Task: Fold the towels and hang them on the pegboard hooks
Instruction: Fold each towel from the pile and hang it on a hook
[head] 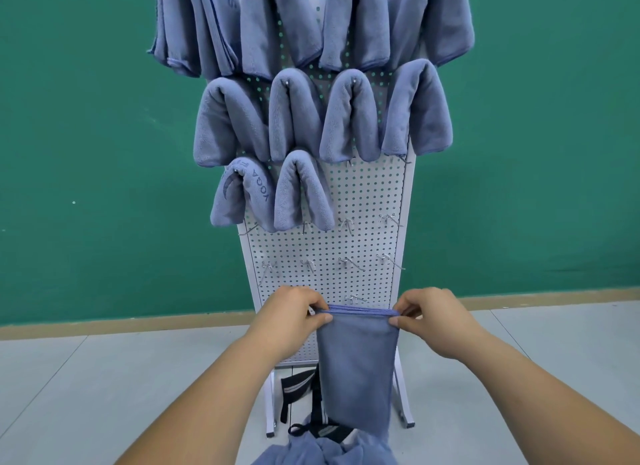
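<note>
A folded blue towel (356, 371) hangs down in front of the white pegboard (367, 194), held by its top edge. My left hand (294, 314) pinches the top left corner and my right hand (427, 314) pinches the top right corner. Several folded blue towels (351, 118) drape over hooks on the upper rows of the board. One towel at the lower left (240, 194) shows printed lettering. Bare metal hooks (346, 224) stick out of the board's lower rows.
A heap of loose blue towels (325, 450) lies at the bottom centre, with a dark bag and straps (311, 405) by the board's white feet. A green wall (86, 153) stands behind; grey floor (121, 378) spreads left and right.
</note>
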{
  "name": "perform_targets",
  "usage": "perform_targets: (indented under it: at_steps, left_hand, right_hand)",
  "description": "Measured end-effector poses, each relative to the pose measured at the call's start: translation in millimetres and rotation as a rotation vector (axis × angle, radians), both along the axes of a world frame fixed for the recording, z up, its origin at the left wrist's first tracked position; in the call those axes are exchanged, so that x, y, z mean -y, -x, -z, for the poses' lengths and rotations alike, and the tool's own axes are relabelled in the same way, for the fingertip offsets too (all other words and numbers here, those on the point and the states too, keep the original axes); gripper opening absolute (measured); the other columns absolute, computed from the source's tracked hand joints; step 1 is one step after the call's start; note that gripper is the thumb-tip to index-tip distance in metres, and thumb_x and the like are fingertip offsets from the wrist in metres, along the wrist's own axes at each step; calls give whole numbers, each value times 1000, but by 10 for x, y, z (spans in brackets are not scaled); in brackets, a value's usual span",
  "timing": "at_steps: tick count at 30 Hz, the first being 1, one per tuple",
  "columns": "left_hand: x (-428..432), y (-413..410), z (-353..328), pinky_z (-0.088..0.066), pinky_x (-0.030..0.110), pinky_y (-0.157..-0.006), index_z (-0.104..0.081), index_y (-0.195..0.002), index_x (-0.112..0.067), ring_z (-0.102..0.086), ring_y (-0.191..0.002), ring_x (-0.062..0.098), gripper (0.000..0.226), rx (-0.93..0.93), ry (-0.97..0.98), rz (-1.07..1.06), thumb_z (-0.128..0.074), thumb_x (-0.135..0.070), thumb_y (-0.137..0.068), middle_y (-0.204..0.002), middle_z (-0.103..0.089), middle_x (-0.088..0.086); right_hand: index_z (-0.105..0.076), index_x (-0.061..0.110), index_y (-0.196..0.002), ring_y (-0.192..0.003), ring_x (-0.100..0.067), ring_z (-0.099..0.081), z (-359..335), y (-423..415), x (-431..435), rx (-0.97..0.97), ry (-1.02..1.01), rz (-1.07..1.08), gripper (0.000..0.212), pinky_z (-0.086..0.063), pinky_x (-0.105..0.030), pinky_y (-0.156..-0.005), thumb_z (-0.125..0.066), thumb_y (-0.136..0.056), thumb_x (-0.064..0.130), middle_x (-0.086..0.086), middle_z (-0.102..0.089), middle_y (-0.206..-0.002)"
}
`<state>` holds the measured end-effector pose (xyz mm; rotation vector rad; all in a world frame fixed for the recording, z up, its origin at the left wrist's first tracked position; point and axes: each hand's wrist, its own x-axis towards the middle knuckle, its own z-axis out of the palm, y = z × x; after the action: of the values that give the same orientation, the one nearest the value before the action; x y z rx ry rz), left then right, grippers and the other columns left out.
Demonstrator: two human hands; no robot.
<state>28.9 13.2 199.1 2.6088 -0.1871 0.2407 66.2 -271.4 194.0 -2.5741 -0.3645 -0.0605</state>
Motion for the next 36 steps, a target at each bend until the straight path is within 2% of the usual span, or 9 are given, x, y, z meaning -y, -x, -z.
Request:
perform_targets:
  at_steps: [4,7,10,15,19,23,26,32,36]
  left_hand:
    - [-3,0,-15,-56,34,-76,-62,-97,-40,-64,-79,7,21,2,71,-53,-80,-36,-88,-91,-66,-17]
    - [38,7,-38,-54,32,-80,-66,-112,-38,-64,-94,11,17,67,-132,-86,-70,-36,-96,-103,-69,-16]
    - [100,16,-5,-49,36,-89,-63,-110,-32,-57,-110,18,13,125,-284,-97,-58,-30,-98,-112,-65,-12]
    - [265,56,77,-44,29,-108,-55,-132,-40,-53,-121,1,42,19,-8,178,-68,-48,-93,-128,-59,-24]
    - [341,28,120,-53,36,-93,-70,-108,-34,-62,-98,2,12,9,63,219,-68,-37,-96,-102,-68,-18]
    - [367,18,77,-51,34,-92,-68,-105,-34,-60,-99,3,7,108,151,229,-64,-31,-100,-102,-62,-18]
    - [380,27,18,-50,31,-94,-68,-109,-30,-60,-102,3,10,201,209,244,-61,-30,-102,-105,-61,-19]
    - [274,34,-87,-47,22,-94,-70,-109,-32,-62,-105,3,11,252,306,212,-62,-26,-103,-105,-63,-18]
    - [178,18,-129,-44,10,-89,-73,-110,-30,-62,-105,-3,14,223,451,106,-65,-22,-101,-106,-69,-20]
  right_hand:
    - [-72,33,-81,-76,1,-68,-12,12,28,-46,27,-57,17,-59,-30,-76,-85,-84,43,18,-74,-78]
    - [-70,31,-82,-76,-1,-68,-19,35,-15,-60,-35,-97,18,-59,-29,-76,-84,-85,41,16,-74,-79]
    - [-66,29,-83,-72,-5,-68,-3,80,-118,-31,-151,-124,17,-59,-31,-74,-82,-88,34,12,-73,-77]
    - [-61,28,-86,-67,-18,-65,69,191,-350,-39,-273,-225,15,-56,-40,-70,-75,-91,27,3,-71,-75]
    - [-61,28,-90,-71,-13,-67,76,201,-388,-39,-275,-254,14,-58,-39,-74,-76,-91,28,5,-72,-83]
    - [-61,26,-105,-63,-15,-58,62,192,-279,-231,-364,-288,29,-53,-33,-69,-81,-85,19,0,-71,-81]
    - [-64,25,-107,-60,-13,-54,148,190,-240,-308,-303,-306,33,-51,-30,-66,-83,-81,23,9,-64,-68]
    - [-71,16,-88,-73,-22,-67,368,108,-238,-212,-9,-236,37,-57,-41,-73,-82,-73,48,-3,-73,-79]
    - [-57,19,-76,-64,-15,-52,423,78,-199,-141,201,-199,36,-45,-32,-61,-81,-78,45,4,-58,-72]
